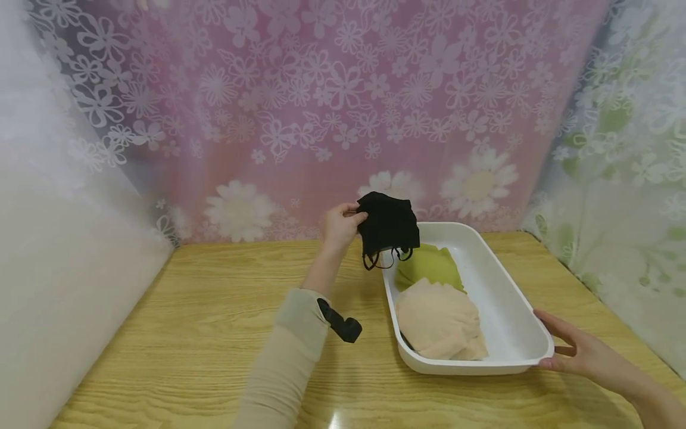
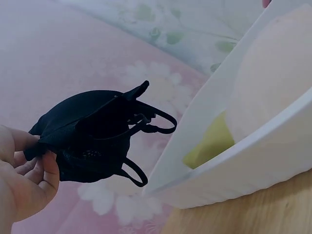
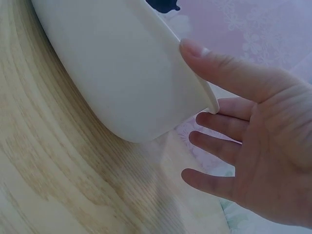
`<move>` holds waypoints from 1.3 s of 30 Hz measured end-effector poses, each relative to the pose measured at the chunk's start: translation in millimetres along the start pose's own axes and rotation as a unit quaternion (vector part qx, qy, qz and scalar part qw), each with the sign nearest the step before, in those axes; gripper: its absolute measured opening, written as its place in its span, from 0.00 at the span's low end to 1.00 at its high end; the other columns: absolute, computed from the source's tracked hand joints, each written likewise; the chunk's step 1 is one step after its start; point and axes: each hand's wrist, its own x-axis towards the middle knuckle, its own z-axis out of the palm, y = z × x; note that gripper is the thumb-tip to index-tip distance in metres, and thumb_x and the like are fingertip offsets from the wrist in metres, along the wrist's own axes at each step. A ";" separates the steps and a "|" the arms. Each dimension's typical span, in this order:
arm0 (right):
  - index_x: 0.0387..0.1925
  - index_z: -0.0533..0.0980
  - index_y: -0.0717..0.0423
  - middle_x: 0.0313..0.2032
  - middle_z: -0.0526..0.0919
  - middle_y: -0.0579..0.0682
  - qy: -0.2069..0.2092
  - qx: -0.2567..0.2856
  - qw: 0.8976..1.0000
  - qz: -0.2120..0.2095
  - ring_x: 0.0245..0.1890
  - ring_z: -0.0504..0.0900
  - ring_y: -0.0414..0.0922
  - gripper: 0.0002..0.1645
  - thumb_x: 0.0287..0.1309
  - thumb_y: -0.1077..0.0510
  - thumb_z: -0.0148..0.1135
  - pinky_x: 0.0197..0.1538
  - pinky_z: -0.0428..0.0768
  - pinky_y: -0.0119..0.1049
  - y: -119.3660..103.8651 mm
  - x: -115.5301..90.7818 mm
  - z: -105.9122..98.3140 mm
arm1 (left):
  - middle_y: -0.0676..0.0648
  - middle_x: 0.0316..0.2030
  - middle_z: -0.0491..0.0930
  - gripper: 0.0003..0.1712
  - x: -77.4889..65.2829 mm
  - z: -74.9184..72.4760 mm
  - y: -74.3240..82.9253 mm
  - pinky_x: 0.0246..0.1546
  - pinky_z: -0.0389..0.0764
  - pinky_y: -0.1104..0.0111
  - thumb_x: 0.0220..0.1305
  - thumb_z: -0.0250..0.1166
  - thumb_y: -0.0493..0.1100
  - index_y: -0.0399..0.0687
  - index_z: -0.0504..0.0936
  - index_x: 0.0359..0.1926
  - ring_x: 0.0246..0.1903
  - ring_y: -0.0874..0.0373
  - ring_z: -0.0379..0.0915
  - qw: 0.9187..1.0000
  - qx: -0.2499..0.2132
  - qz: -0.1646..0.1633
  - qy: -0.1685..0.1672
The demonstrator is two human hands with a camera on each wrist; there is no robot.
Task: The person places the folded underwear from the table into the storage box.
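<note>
My left hand pinches a black bra by its edge and holds it up over the far left rim of a white plastic tray. The bra's cups are folded together, and its thin straps hang down as loops. At the tray's near right corner, my right hand holds the rim, thumb on one side and index finger on the other; its other fingers are spread loosely. Inside the tray, a beige piece of clothing lies in front of a yellow-green one, along the left side.
The tray stands on a wood-grain table. A pink flowered curtain hangs behind, and a pale leaf-patterned sheet bounds the right. White sheeting stands at the left. A black strap sticks out from the left sleeve.
</note>
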 end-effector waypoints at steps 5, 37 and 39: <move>0.70 0.42 0.64 0.56 0.52 0.14 0.006 -0.004 1.000 -0.017 0.46 0.71 0.24 0.47 0.57 0.70 0.58 0.36 0.79 0.33 1.4 -1.6 1.3 | 0.41 0.39 0.78 0.17 -0.9 16.1 -13.1 0.31 0.80 0.67 0.58 0.64 0.32 0.36 0.79 0.50 0.31 0.55 0.77 0.999 -0.024 -0.027 -0.022; 0.70 0.40 0.66 0.55 0.55 0.15 -0.018 0.034 0.999 -0.010 0.47 0.73 0.27 0.45 0.60 0.69 0.55 0.37 0.80 0.36 -0.6 -1.9 -1.6 | 0.44 0.35 0.81 0.07 -4.3 97.9 -42.7 0.28 0.79 0.67 0.52 0.67 0.31 0.38 0.86 0.34 0.31 0.54 0.76 0.987 0.124 -0.097 0.015; 0.70 0.39 0.65 0.55 0.55 0.15 -0.020 0.039 0.999 -0.007 0.47 0.73 0.27 0.45 0.60 0.69 0.54 0.37 0.80 0.36 0.9 -2.6 -2.2 | 0.45 0.33 0.82 0.07 -5.6 99.1 -43.6 0.24 0.77 0.70 0.51 0.67 0.31 0.38 0.86 0.34 0.32 0.54 0.77 0.983 0.160 -0.089 0.011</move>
